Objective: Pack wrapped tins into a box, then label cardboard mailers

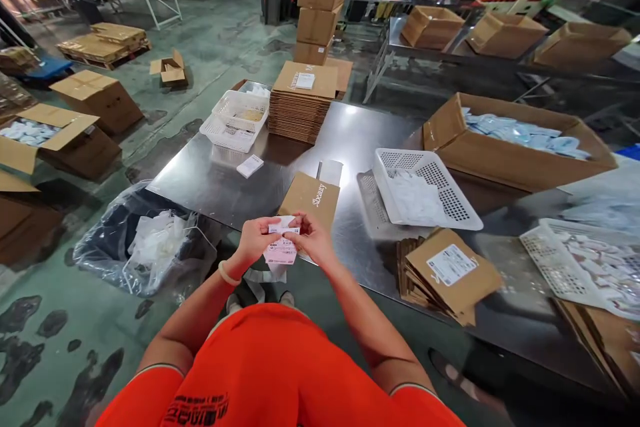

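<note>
Both of my hands meet in front of my body at the table's near edge, pinching a strip of printed white labels (281,252). My left hand (254,240) grips the strip's left side with closed fingers. On the other side, my right hand (315,239) holds it between thumb and fingers. A pale backing strip (257,287) dangles below toward the floor. Just beyond my hands lies a flat brown cardboard mailer (305,197) with "beauty" printed in white. A small stack of white cards (250,165) rests on the steel table farther left.
A tall pile of flat mailers (299,113) stands at the back beside white baskets (227,137). To the right are a white basket (460,203) of packets, labelled mailers (453,273) and a carton (500,163) of blue-white packs. A plastic-lined bin (105,247) stands at left.
</note>
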The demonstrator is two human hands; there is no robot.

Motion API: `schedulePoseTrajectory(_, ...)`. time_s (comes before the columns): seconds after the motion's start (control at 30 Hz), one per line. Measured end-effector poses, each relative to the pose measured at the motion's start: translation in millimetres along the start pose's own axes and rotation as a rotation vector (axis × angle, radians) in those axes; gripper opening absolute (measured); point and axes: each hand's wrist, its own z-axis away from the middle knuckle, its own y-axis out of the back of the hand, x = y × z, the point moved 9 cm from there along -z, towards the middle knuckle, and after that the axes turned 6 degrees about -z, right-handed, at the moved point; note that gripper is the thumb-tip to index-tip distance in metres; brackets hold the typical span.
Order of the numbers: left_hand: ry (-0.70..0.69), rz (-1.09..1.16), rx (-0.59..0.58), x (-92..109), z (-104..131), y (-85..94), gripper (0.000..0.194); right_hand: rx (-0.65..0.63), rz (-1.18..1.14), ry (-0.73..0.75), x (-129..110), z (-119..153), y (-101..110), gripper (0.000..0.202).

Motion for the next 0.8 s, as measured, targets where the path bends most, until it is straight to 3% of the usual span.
schedulePoseTrajectory(0.1, -0.015, 0.000, 0.012, 1, -1, -2.1, 0.050, 0.048, 0.053, 0.041, -2, 2, 6, 0.039)
schedulePoseTrajectory(0.23, 0.009, 0.027, 0.034, 3, -7, 0.5, 0.054, -0.035, -0.050, -0.057, 6, 8, 1, 0.052)
schedulePoseTrajectory(0.33, 0.016, 0.063, 0.038, 9, -8, 3.2, 0.071, -0.057, -0.164, -0.127, 10, 10, -2, 0.057)
schedulePoseTrajectory(0.47, 0.018, 0.098, -0.082, 13, 2, -6.1, 0.093, 0.075, -0.207, -0.081, -1, -2, 3, 0.064)
schedulePoseTrajectory(0.6, 0.036, 0.086, -0.177, 9, 12, -15.2, 0.111, 0.085, -0.134, -0.043, -15, -16, -3, 0.082)
schedulePoseTrajectory(0.7, 0.044, 0.132, -0.092, 9, 11, -7.4, 0.079, 0.090, -0.159, -0.049, -20, -14, -4, 0.080)
schedulePoseTrajectory(0.8, 0.033, 0.180, 0.043, 15, 8, 8.0, 0.054, 0.095, -0.081, -0.049, -23, 1, 1, 0.047)
